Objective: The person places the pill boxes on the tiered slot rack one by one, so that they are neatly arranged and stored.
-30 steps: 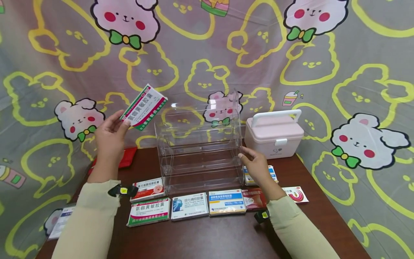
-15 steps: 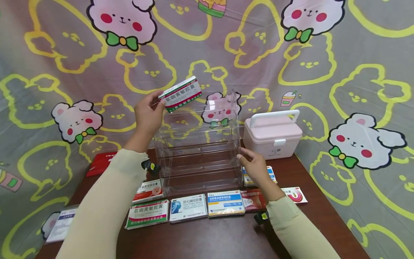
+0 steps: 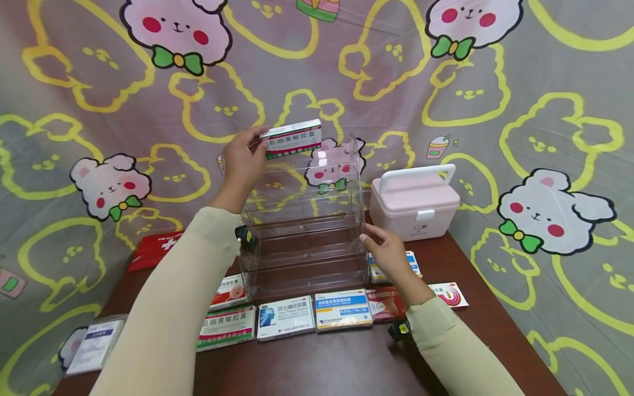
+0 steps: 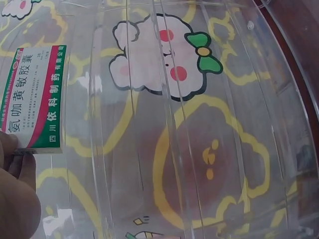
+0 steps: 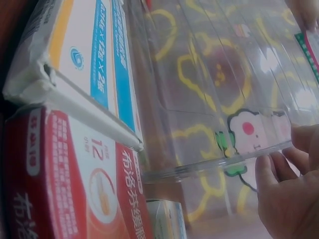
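My left hand (image 3: 245,162) pinches one end of a green, white and magenta medicine box (image 3: 294,140) by its short side. The box is held level, overlapping the top tier of a clear plastic tiered display rack (image 3: 308,225) in the head view. In the left wrist view the medicine box (image 4: 40,99) is beside the rack's transparent shelves, and only part of the hand shows. At the rack's right side, my right hand (image 3: 391,253) grips the edge of the side panel between thumb and fingers. The right wrist view shows that panel edge (image 5: 219,164) running into the fingers.
Along the rack's foot lie a matching green box (image 3: 227,328), a white-blue box (image 3: 285,317), a blue-yellow box (image 3: 344,309) and a red box (image 3: 386,303). A pink lidded case (image 3: 416,212) stands right, a red pouch (image 3: 153,250) left, a patterned curtain (image 3: 277,66) behind.
My left hand has carried the medicine box rightward to the rack's top, turning it from a steep tilt to nearly level. The right hand has stayed at the rack's side.
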A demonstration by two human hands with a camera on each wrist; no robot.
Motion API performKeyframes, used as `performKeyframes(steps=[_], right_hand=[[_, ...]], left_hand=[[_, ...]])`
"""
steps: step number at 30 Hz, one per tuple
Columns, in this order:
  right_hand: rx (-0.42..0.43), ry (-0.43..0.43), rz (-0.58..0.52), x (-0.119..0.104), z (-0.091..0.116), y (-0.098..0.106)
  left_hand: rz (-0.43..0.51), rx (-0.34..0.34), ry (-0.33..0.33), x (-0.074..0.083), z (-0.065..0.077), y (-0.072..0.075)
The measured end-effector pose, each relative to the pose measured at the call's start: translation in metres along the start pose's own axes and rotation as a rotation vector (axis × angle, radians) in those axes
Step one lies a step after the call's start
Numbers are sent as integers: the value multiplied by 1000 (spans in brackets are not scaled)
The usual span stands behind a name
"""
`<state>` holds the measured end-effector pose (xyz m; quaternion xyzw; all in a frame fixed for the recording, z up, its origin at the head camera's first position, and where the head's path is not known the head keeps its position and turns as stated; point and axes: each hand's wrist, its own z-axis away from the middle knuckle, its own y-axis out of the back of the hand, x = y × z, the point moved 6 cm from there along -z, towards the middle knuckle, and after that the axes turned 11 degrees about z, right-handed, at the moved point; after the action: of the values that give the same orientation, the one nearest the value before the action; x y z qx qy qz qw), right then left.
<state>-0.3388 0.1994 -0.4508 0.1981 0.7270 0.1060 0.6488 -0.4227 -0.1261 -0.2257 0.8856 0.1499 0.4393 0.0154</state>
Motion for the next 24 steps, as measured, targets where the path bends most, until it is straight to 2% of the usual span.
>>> performKeyframes(steps=[9, 16, 24], right_hand=[[-7, -14, -14, 0, 1, 1], [-16, -28, -18, 1, 2, -1], [-29, -6, -54, 1, -1, 1]], left_hand=[[-83, -95, 41, -6, -1, -28], [-34, -97, 61, -11, 0, -40], [-60, -123, 117, -15, 4, -52]])
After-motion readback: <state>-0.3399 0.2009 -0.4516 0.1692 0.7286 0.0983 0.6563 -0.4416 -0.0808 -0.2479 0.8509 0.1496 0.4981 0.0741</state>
